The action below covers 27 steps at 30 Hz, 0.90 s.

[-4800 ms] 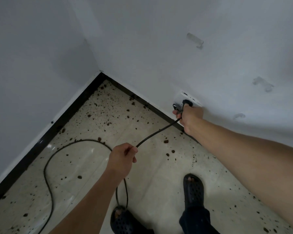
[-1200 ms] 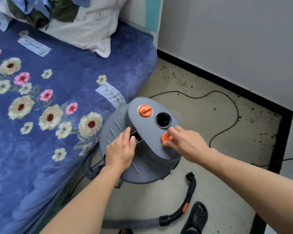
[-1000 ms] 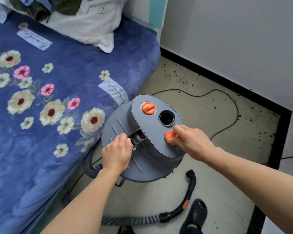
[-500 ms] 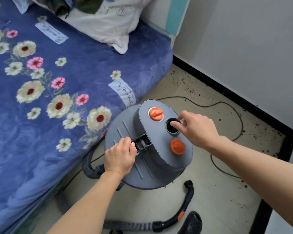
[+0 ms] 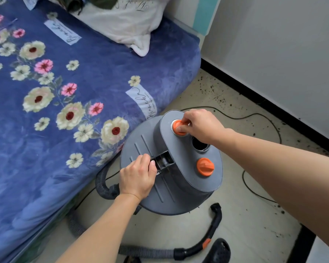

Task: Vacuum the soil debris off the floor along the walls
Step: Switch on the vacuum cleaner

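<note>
A grey canister vacuum (image 5: 184, 179) stands on the tiled floor beside the bed. Its top carries two orange knobs and a round open port (image 5: 199, 144) between them. My right hand (image 5: 199, 126) pinches the far orange knob (image 5: 178, 128). My left hand (image 5: 138, 177) is closed on the recessed carry handle (image 5: 162, 161) on the lid. The near orange knob (image 5: 205, 166) is untouched. The grey ribbed hose (image 5: 146, 250) lies on the floor in front, ending in a black curved grip (image 5: 213, 230). Soil crumbs (image 5: 218, 97) lie scattered along the black skirting.
A bed with a blue flowered blanket (image 5: 65, 111) and a white pillow (image 5: 129, 21) fills the left side. White walls with black skirting (image 5: 285, 118) run along the right. The black power cord (image 5: 258, 115) loops over the floor. A black slipper (image 5: 217, 251) shows at the bottom.
My right hand has left the near orange knob, crossed the open port, and now grips the far orange knob. My left hand stays on the carry handle.
</note>
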Motion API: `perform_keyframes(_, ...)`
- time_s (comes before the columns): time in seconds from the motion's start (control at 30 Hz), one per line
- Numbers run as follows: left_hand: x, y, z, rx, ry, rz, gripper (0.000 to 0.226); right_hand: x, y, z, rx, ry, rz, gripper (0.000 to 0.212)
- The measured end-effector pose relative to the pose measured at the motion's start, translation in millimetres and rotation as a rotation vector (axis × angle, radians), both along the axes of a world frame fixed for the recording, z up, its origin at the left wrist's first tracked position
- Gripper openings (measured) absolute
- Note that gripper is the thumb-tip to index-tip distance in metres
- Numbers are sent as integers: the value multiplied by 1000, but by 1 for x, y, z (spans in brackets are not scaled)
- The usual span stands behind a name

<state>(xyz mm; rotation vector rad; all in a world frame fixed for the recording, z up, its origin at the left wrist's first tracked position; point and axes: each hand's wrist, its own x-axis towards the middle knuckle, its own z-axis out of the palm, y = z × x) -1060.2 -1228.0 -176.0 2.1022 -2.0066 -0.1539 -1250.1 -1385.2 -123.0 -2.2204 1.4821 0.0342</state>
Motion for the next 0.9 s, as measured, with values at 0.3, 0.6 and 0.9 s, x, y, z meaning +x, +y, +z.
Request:
perform_keyframes(0.3, 0, -1, 0, 1, 13, -2, 32, 10, 8, -4, -102, 117, -58, 45)
perform_keyframes(0.6, 0, 0, -2, 9, 17, 5, 33, 18, 13, -5, -156, 177, -127, 42)
perform_keyframes(0.9, 1, 0, -3, -11, 33, 0, 33, 15, 18, -7, -138, 155, -189, 40)
